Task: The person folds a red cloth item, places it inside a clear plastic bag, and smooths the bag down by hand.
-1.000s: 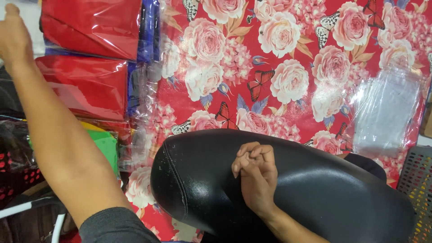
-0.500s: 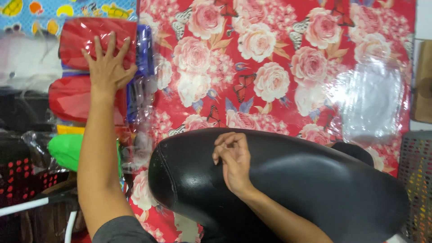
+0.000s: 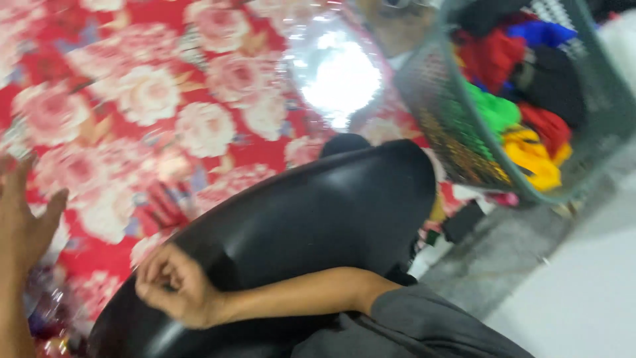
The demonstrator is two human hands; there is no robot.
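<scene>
Red rose-patterned plastic sheeting (image 3: 199,99) lay beyond the glossy black padded seat (image 3: 298,219), where the curled right hand (image 3: 175,288) rested, left hand (image 3: 23,219) open beside it.

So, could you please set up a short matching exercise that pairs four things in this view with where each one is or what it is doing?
Things:
1. right hand
2. left hand
3. green mesh basket
4. shiny clear plastic sheet

Places or states:
A. holds red, green, yellow, blue and black cloth, at the upper right
B. loosely curled, resting on the black padded seat
C. lies flat on the red floral cloth, catching glare
D. open with fingers spread, at the left edge over the floral cloth

Pairs: 1-B, 2-D, 3-A, 4-C
</scene>
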